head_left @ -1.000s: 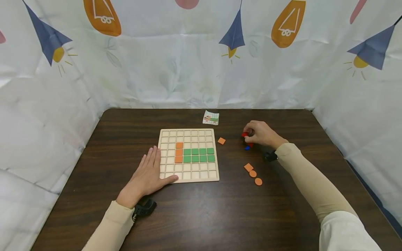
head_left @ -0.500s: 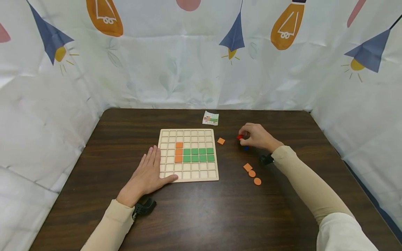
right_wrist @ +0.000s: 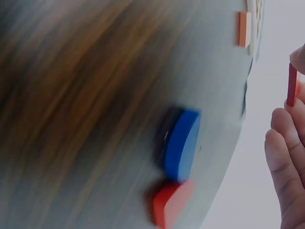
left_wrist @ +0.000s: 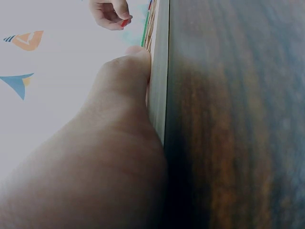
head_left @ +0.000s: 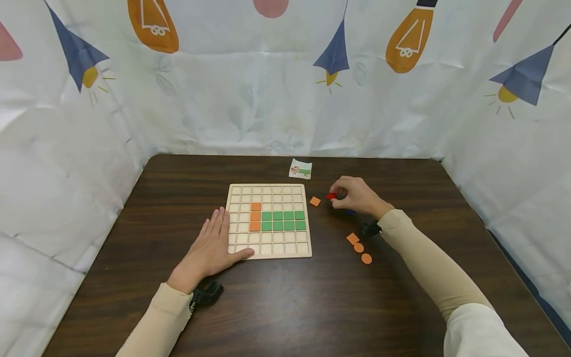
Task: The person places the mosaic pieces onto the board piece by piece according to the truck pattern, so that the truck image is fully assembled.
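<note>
In the head view, the left hand [head_left: 209,250] lies left of centre, fingers straight and slightly spread, with their tips at the left edge of the grid board [head_left: 285,249] and the thumb on its lower edge; they are not curled round anything. If that light contact pressed unevenly or slid, the board could shift, perhaps unsettling its 3 orange squares [head_left: 255,216] and 8 green squares [head_left: 277,225]. Right of centre, the right hand [head_left: 357,195] pinches a red piece [head_left: 331,196], its fingers closed down to the piece's thickness. Close ahead lies a loose orange square [head_left: 315,201], which a low hand might nudge; below the wrist, another orange tile [head_left: 353,238] and 2 orange discs [head_left: 367,259] could be brushed by a dipping sleeve. In the left wrist view, the thumb lies along the board's edge, and the red piece shows small at the top, in the other hand's fingers. In the right wrist view, the red piece stands edge-on at the upper right between the fingertips; such a thin hold could let it twist or drop. At bottom centre, a blue piece [right_wrist: 183,145] and a second red block [right_wrist: 174,202] lie touching or nearly so, so disturbing either might move both.
</note>
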Available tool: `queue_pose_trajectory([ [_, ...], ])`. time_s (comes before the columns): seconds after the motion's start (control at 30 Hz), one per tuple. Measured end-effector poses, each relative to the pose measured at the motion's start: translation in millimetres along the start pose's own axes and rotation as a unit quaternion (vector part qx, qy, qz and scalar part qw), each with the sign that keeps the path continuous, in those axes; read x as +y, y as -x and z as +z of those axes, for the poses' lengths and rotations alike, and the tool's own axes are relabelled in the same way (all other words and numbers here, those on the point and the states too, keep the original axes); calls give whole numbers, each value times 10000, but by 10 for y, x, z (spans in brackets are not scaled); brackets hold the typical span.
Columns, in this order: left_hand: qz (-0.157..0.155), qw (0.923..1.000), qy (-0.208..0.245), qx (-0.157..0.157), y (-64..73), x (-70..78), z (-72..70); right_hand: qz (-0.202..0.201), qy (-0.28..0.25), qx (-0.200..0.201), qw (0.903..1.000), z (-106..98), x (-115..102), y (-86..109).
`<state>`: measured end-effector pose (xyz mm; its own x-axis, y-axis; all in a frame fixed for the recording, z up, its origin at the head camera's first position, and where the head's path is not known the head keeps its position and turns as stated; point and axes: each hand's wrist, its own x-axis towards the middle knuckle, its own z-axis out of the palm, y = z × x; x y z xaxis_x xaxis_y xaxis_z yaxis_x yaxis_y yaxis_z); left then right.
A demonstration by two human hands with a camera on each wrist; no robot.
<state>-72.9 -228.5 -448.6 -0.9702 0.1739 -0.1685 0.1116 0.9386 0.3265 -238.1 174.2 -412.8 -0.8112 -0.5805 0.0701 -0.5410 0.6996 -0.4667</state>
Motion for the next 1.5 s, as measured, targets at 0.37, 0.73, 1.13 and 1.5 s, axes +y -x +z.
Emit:
queue_pose_trajectory([
  [0.37,2,10000,-37,7,1,2,7,-259,-272,193,9991,183,-233,-154],
  [0.73,-5,10000,-78,2,2,1,9,-540,-532,190,9969,310,-503,-320],
  [1.13,-24,10000,-78,-6,0,-8,19,-904,-532,82,9944,454,-689,-498],
  [1.5,-53,10000,-39,-57,-6,-6,16,-996,-439,-100,9940,579,-844,-672],
])
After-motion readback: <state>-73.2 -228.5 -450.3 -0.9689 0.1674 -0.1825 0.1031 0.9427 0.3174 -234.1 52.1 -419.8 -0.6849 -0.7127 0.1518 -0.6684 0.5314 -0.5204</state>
